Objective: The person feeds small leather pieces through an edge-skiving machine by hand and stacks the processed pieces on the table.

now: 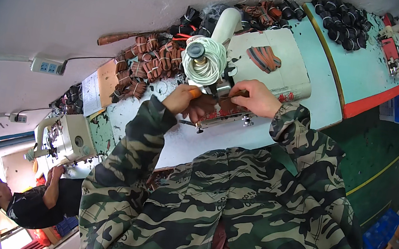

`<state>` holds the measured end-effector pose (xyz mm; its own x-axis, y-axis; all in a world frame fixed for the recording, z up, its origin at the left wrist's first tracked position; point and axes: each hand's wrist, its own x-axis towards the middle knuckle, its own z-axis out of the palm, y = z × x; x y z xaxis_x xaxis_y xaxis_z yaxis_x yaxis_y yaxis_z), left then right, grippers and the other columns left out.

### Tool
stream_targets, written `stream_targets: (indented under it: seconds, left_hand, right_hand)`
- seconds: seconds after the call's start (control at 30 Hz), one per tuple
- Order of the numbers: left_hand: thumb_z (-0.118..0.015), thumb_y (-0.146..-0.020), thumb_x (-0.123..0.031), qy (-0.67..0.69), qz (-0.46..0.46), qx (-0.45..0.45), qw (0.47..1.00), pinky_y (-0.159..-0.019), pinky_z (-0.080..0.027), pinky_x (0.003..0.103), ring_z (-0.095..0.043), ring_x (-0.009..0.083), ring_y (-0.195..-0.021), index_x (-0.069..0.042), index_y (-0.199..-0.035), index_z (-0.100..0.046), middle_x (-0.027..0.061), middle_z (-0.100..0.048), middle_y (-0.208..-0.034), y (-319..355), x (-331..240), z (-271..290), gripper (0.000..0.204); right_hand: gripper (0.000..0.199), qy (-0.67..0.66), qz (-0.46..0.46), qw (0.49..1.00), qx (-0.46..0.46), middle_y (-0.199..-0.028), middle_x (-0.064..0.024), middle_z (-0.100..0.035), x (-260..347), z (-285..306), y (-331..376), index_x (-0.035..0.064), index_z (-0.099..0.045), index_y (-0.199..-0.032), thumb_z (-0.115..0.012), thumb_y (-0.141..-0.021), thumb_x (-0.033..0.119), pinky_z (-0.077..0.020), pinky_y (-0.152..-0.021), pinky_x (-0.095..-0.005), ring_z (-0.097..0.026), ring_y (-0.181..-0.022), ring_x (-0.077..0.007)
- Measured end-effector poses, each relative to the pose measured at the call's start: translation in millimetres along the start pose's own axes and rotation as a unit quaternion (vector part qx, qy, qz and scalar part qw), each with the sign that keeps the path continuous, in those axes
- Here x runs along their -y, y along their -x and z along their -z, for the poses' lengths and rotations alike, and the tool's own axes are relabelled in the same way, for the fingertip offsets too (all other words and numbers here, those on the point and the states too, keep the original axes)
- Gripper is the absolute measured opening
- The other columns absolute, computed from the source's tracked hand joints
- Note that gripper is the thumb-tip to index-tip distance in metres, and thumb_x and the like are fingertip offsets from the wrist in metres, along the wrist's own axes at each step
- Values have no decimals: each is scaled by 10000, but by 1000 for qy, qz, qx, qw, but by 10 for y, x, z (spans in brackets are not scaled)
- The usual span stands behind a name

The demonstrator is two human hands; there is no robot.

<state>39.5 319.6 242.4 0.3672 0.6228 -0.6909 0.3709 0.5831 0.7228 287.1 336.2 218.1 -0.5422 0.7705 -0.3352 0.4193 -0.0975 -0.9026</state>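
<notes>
In front of me a cream-coloured bench machine (290, 71) stands on the pale table. My left hand (180, 100), with an orange cover on one finger, is closed at the machine's left end on what look like brown strips (203, 105). My right hand (257, 98) is at the machine's front, thumb and fingers pinched together; what they hold is too small to tell. Between and just beyond both hands, a coil of white cord (204, 61) hangs round a black-knobbed post. A flat bundle of brown and grey strips (263, 59) lies on top of the machine.
Tied brown bundles (153, 61) are heaped at the back left, near a wooden-handled tool (124, 38). Black bundles (342, 22) lie at the far right, by another machine (396, 51). At lower left a person (39, 198) works at a similar machine (73, 139).
</notes>
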Motion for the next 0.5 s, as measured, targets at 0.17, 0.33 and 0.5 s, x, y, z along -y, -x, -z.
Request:
stream_targets:
  seconds: [0.17,0.33,0.5]
  left_hand:
    - [-325,-898,-109,9,12,40,999,-348,-419,229,-647,179,-534,31,-1027,-580,142,-670,-774,47,-32,44,318]
    - [-339,-927,-138,-6,-23,-51,998,-341,-422,237,-648,197,-538,10,-1064,-534,138,-662,-773,-38,109,-39,281]
    - [-349,-926,-125,41,40,30,998,-368,-459,246,-648,201,-546,25,-1062,-543,153,-660,-792,27,2,-16,280]
  right_hand:
    - [192,148,148,969,-129,-819,-148,-659,-72,-140,-42,-2,-648,-902,-651,-757,122,-500,-662,-334,-643,-730,-264]
    - [198,-7,-45,999,20,-870,-152,-655,17,2,42,-6,-643,-922,-641,-768,118,-496,-675,-329,-646,-775,-241]
    - [212,136,167,968,-131,-781,-118,-636,-108,-151,-5,-22,-618,-949,-655,-776,95,-490,-629,-297,-624,-700,-224]
